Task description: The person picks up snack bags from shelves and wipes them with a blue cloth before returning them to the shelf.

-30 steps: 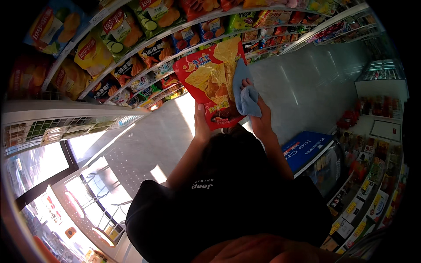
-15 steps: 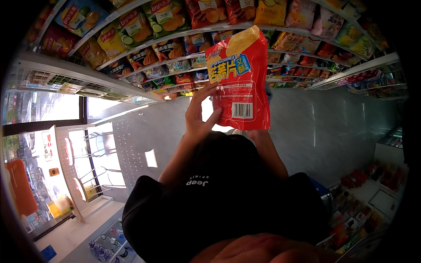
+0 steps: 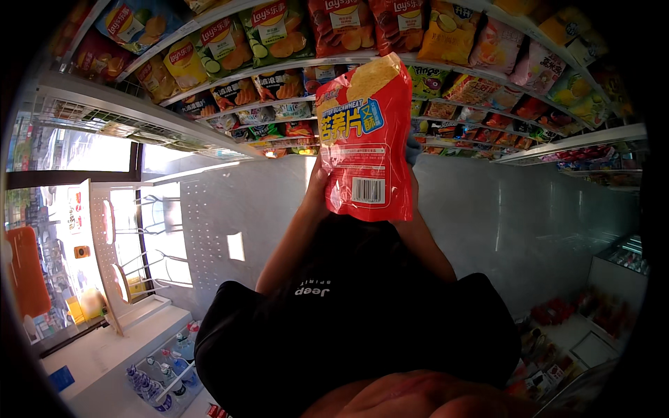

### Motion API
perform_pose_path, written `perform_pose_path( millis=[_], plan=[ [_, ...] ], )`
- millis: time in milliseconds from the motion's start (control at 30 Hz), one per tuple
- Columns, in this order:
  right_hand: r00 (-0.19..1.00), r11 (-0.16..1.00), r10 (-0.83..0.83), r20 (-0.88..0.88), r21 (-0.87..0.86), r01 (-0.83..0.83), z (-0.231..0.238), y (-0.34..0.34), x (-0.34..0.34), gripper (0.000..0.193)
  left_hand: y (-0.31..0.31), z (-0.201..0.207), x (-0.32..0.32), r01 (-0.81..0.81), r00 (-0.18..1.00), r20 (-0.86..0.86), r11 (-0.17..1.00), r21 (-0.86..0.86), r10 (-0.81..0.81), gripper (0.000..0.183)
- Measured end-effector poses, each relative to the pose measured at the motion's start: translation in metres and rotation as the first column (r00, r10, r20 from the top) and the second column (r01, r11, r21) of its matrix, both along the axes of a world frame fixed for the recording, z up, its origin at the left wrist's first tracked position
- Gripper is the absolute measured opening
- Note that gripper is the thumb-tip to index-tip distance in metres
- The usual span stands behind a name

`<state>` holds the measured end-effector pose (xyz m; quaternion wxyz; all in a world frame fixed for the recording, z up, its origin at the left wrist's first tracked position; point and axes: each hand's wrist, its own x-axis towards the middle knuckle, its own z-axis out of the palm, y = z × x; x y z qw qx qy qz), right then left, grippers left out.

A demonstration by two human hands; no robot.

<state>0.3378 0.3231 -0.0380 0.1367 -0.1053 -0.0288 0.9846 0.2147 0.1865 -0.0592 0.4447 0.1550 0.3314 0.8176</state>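
Note:
A red snack bag (image 3: pixel 366 150) stands upright in the middle of the view, its back with a barcode facing me. My left hand (image 3: pixel 317 187) grips its lower left edge. Behind the bag's right edge is my right hand (image 3: pixel 414 191), mostly hidden. A bit of blue cloth (image 3: pixel 414 148) shows just above that hand. Both forearms rise from my black shirt (image 3: pixel 348 320) toward the bag.
Shelves (image 3: pixel 293 66) packed with several colourful snack bags run across the top. A white perforated panel (image 3: pixel 209 230) and a bright glass front (image 3: pixel 63 230) are on the left. Bottles (image 3: pixel 164 369) lie at the lower left, and more goods (image 3: pixel 578 320) at the lower right.
The bag has turned from its printed front to its barcode side and now stands upright. The blue cloth, earlier pressed on the bag's front, is now behind its right edge.

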Motion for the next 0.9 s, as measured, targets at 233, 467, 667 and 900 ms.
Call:
perform_pose_path(
  millis=[233,467,667,900],
  plan=[
    [0.991,0.992,-0.026,-0.128,0.116,0.041,-0.006,-0.001,-0.029,0.045,0.008,-0.003,-0.044,0.191,0.949,0.231,0.973,0.126,-0.216,0.070],
    [0.996,0.954,-0.093,0.014,0.289,0.085,-0.002,-0.016,-0.058,0.046,0.005,0.002,-0.076,0.252,0.895,0.328,0.950,0.186,-0.302,0.062],
    [0.969,0.950,-0.240,0.057,0.219,0.222,-0.006,0.017,-0.061,0.049,0.007,-0.005,-0.096,0.021,0.963,0.256,0.975,0.222,-0.079,0.059],
    [0.672,0.715,-0.675,0.303,0.495,0.494,0.061,0.047,-0.039,0.052,0.008,0.003,-0.095,-0.081,0.977,0.198,0.997,0.006,0.078,0.052]
  ],
)
